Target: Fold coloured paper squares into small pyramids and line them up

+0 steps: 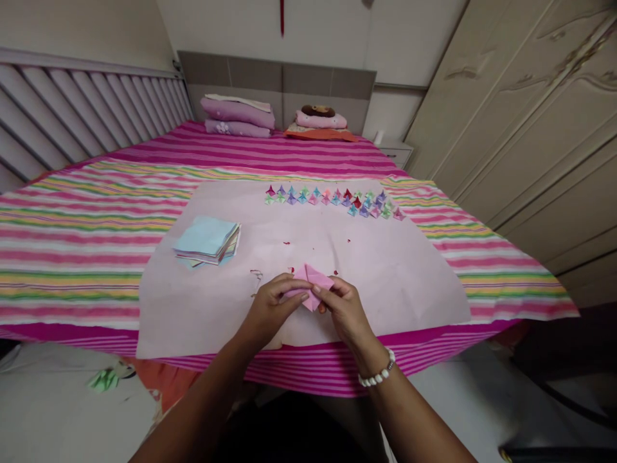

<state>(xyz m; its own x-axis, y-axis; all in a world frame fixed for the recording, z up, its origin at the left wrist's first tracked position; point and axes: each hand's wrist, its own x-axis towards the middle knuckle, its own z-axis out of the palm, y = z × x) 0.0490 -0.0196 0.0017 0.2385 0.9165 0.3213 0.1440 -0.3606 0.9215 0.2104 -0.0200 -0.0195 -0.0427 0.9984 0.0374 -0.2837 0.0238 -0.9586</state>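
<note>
A pink sheet of origami paper (pixel 308 275), folded into a diamond shape with a crease down its upper half, is held just above the pale sheet near its front edge. My left hand (pixel 277 301) pinches its left side between thumb and fingers. On the right side, my right hand (pixel 343 303) grips it too, with the thumb pressed on the front near the middle. A white beaded bracelet (pixel 378 375) circles my right wrist. The fingers behind the paper are partly hidden.
A stack of coloured square paper (pixel 205 236) lies to the left. Several small folded paper pieces (pixel 328 197) stand in rows at the back of the pale sheet (pixel 405 276). Small dark red scraps (pixel 286 243) are scattered about. Folded bedding (pixel 238 117) sits by the headboard.
</note>
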